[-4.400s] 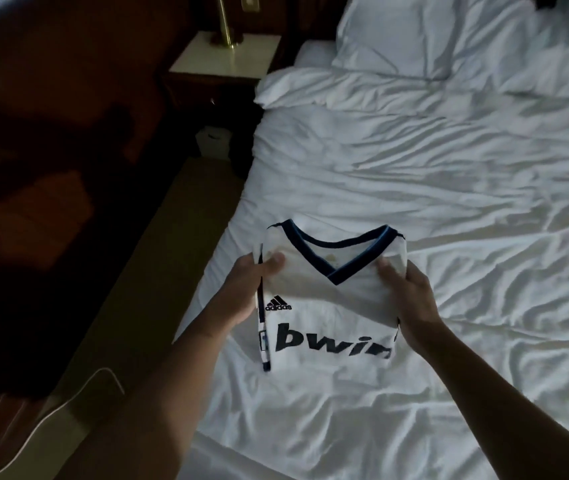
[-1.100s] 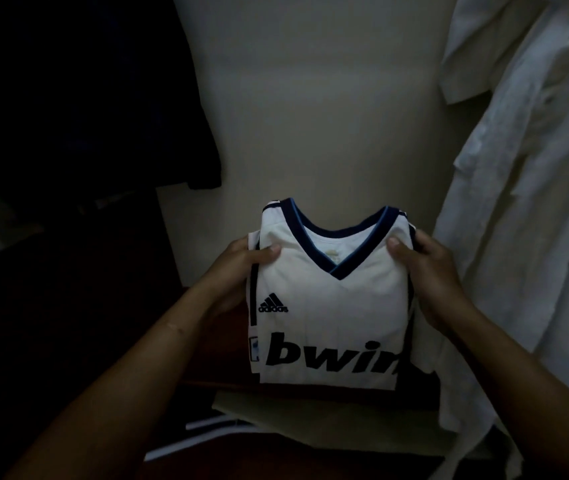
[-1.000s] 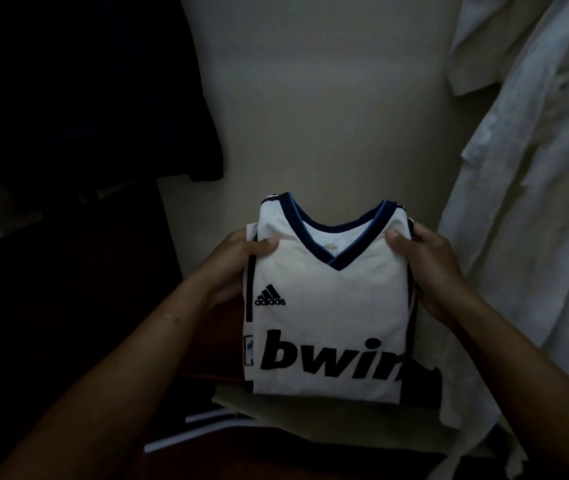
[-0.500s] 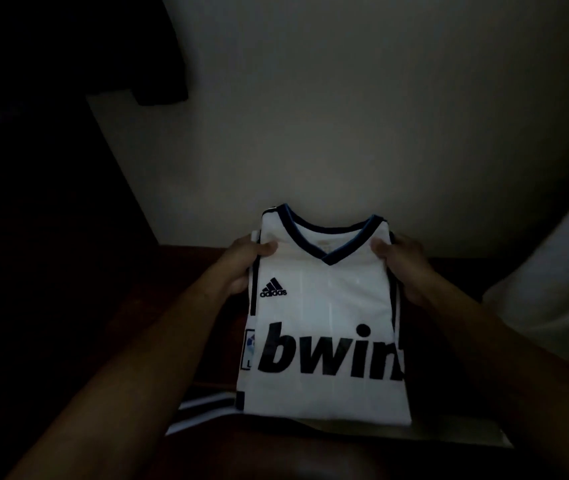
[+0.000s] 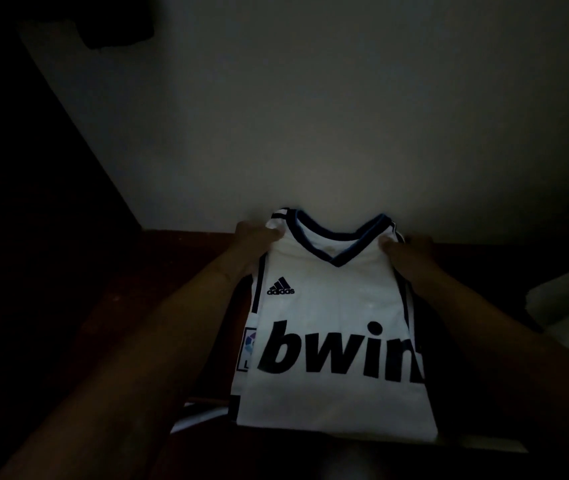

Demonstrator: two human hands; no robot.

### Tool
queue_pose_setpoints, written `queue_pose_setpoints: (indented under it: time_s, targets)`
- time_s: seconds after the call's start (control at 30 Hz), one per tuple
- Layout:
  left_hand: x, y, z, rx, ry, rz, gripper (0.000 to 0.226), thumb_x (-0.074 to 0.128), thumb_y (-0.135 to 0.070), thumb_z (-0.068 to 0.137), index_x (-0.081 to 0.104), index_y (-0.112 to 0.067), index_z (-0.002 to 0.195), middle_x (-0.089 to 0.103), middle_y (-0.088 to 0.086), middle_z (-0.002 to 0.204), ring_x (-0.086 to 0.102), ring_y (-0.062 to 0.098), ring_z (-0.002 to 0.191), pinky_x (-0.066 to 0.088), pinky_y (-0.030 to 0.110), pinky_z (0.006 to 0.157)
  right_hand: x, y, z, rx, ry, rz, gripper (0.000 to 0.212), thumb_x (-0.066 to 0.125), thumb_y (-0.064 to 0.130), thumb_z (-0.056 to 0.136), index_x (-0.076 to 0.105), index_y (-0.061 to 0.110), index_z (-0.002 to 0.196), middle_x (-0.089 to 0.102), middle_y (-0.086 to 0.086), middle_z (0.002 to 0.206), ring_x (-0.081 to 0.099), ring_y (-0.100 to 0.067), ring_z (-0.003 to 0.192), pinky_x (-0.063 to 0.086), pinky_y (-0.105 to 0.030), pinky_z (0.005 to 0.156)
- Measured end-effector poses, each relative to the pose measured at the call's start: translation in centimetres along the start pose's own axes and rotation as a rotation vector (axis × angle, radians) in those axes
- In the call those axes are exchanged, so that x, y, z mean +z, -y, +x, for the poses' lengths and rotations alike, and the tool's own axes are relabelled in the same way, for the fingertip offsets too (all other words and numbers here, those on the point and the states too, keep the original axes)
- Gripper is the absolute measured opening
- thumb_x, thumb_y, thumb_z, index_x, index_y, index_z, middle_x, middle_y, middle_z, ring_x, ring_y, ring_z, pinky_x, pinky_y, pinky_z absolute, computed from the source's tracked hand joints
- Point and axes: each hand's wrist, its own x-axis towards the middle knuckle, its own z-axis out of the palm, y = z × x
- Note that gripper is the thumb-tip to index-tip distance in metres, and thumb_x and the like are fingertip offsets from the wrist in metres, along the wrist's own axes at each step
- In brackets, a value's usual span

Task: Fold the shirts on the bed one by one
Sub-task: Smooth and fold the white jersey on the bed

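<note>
You're on the put-away step: left hand [image 5: 255, 237] and right hand [image 5: 406, 252] each pinch a shoulder of the folded white jersey [image 5: 331, 323], collar toward the back edge of the dark wooden shelf [image 5: 179, 271]; next, probably set it flat and let go.

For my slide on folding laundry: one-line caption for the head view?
Left hand and right hand pinch the folded white jersey at its shoulders.

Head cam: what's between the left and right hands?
The folded white football shirt with black lettering: its dark blue V-neck collar spans the gap between left hand and right hand, each gripping a shoulder. Seen in the head view.
</note>
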Motion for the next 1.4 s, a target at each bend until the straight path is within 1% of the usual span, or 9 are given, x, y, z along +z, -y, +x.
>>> queue_pose_setpoints:
  time_s: [0.1, 0.2, 0.3, 0.4, 0.5, 0.73, 0.93, 1.13, 1.4]
  targets:
    - [0.5, 0.2, 0.3, 0.126, -0.157, 0.283, 0.033, 0.075, -0.034, 0.096, 0.064, -0.003, 0.092, 0.064, 0.009, 0.096, 0.062, 0.025, 0.092, 0.044, 0.023, 0.067, 0.2, -0.1, -0.3, -0.092, -0.087, -0.121, 0.042, 0.072, 0.031, 0.094, 0.056, 0.006, 0.123, 0.058, -0.011, 0.120, 0.060, -0.034, 0.117, 0.049, -0.038, 0.091]
    - [1.3, 0.9, -1.9, 0.440, -0.305, 0.596, 0.023, 0.060, -0.024, 0.103, 0.058, -0.009, 0.121, 0.056, 0.011, 0.128, 0.053, 0.029, 0.119, 0.043, 0.036, 0.090, 0.8, -0.6, -2.3, -0.326, -0.212, -0.392, 0.047, 0.063, 0.028, 0.097, 0.047, 0.013, 0.138, 0.045, -0.013, 0.144, 0.044, -0.033, 0.133, 0.039, -0.048, 0.112]
    - [2.4, 3.2, -4.1, 0.754, 0.012, 0.810, 0.037, 0.042, -0.027, 0.106, 0.056, -0.014, 0.138, 0.054, 0.012, 0.141, 0.051, 0.030, 0.128, 0.046, 0.048, 0.104, 2.0, -1.4, -5.0, -0.611, -0.046, -0.812, 0.054, 0.039, 0.037, 0.105, 0.041, 0.011, 0.153, 0.034, -0.016, 0.162, 0.029, -0.034, 0.149, 0.021, -0.046, 0.123]
    - [2.7, 5.5, -2.7, 0.665, 0.207, 1.213, 0.061, 0.023, -0.045, 0.109, 0.025, -0.017, 0.164, 0.019, 0.010, 0.172, 0.018, 0.032, 0.158, 0.017, 0.057, 0.126, 3.1, -3.3, -4.9, -0.483, 0.225, -1.085, 0.076, 0.019, 0.061, 0.106, 0.002, 0.016, 0.166, -0.010, -0.011, 0.173, -0.012, -0.029, 0.159, -0.007, -0.048, 0.128]
    - [2.3, 6.3, -1.4, 0.545, 0.218, 1.293, 0.067, 0.017, -0.053, 0.110, 0.001, -0.022, 0.167, -0.007, 0.001, 0.175, -0.009, 0.022, 0.161, -0.005, 0.058, 0.127, 2.8, -4.3, -3.7, -0.409, 0.274, -1.114, 0.088, 0.010, 0.073, 0.100, -0.016, 0.018, 0.164, -0.023, -0.005, 0.170, -0.025, -0.022, 0.156, -0.016, -0.048, 0.125]
    - [3.0, 5.8, -7.3, 0.556, 0.097, 1.222, 0.065, 0.012, -0.048, 0.110, 0.010, -0.018, 0.167, 0.000, 0.008, 0.175, -0.007, 0.028, 0.161, -0.004, 0.054, 0.129, 1.7, -3.4, -7.5, -0.492, 0.208, -1.086, 0.074, 0.009, 0.054, 0.108, -0.005, 0.010, 0.165, -0.014, -0.013, 0.172, -0.020, -0.027, 0.157, -0.018, -0.045, 0.123]
    - [2.2, 11.0, -11.7, 0.563, 0.151, 1.254, 0.070, -0.004, -0.064, 0.101, -0.014, -0.035, 0.164, -0.025, -0.001, 0.170, -0.026, 0.022, 0.157, -0.013, 0.055, 0.127, 1.6, -8.0, -14.3, -0.549, 0.249, -1.071, 0.091, -0.019, 0.063, 0.086, -0.007, 0.019, 0.165, -0.018, -0.008, 0.171, -0.024, -0.023, 0.155, -0.014, -0.047, 0.126]
    - [0.1, 10.7, -12.4, 0.519, 0.008, 1.331, 0.076, -0.001, -0.055, 0.100, 0.006, -0.020, 0.167, -0.002, 0.012, 0.174, -0.007, 0.034, 0.161, 0.000, 0.065, 0.126, 0.3, -9.0, -14.9, -0.479, 0.149, -1.045, 0.087, -0.010, 0.066, 0.091, -0.001, 0.022, 0.166, -0.010, -0.008, 0.173, -0.015, -0.029, 0.158, -0.008, -0.051, 0.126]
    - [1.3, 11.9, -18.4, 0.549, 0.220, 1.277, 0.067, 0.004, -0.053, 0.107, -0.017, -0.026, 0.164, -0.028, 0.004, 0.169, -0.028, 0.025, 0.156, -0.013, 0.054, 0.127, -0.4, -9.7, -18.7, -0.493, 0.258, -1.022, 0.089, -0.017, 0.067, 0.085, -0.012, 0.025, 0.163, -0.022, -0.003, 0.170, -0.025, -0.023, 0.155, -0.012, -0.048, 0.127]
